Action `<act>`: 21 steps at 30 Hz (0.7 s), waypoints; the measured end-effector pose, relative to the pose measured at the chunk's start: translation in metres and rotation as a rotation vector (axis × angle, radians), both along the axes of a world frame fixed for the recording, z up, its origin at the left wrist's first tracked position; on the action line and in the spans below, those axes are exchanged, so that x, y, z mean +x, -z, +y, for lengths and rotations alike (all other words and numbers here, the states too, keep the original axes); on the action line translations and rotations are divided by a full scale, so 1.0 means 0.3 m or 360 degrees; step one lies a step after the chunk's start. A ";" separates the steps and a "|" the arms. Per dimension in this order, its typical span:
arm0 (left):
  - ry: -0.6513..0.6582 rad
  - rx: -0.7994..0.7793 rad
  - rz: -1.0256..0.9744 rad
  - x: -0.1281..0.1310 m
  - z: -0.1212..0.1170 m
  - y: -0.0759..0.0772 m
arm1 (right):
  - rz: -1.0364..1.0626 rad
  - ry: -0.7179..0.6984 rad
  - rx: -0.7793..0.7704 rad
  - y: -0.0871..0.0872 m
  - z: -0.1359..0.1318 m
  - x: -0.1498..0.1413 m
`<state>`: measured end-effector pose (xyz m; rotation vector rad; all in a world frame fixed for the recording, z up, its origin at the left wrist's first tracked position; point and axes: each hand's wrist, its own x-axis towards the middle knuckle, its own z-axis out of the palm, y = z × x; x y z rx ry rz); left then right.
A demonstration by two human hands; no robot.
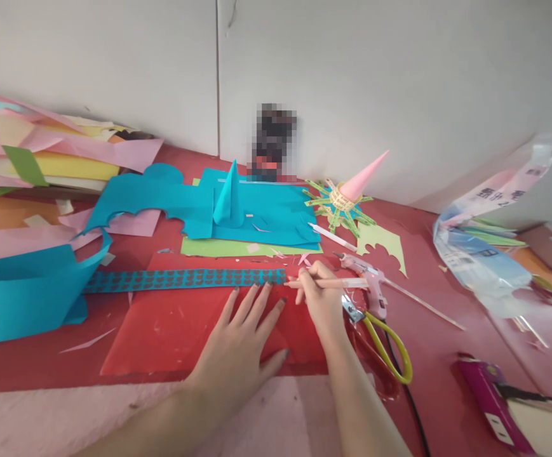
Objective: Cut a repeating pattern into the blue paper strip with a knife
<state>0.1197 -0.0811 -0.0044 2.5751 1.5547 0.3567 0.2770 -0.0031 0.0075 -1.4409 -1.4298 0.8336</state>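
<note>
A long blue paper strip [180, 278] with rows of dark curved marks lies across a red board [175, 336]. My left hand [240, 333] is spread flat, its fingertips on the strip's lower edge near the right end. In my right hand [321, 295] is a pale pink pen [352, 283], its tip pointing left at the strip's right end. Whether the tip touches the paper I cannot tell. Just right of that hand lie scissors [385, 346] with yellow handles and a pink glue gun [373, 285] with its glue stick sticking out.
Behind the board stand a blue paper cone [230, 200] and a pink cone [364, 178] with green strips around its base. Curled blue paper [23, 292] sits left, below a heap of coloured paper [66, 152]. A plastic bag [485, 247] and a purple power strip [490, 400] are right.
</note>
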 end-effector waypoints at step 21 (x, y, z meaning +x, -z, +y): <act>0.0000 -0.0017 -0.0011 0.001 0.004 0.000 | -0.0078 -0.0008 0.0029 0.004 -0.002 0.005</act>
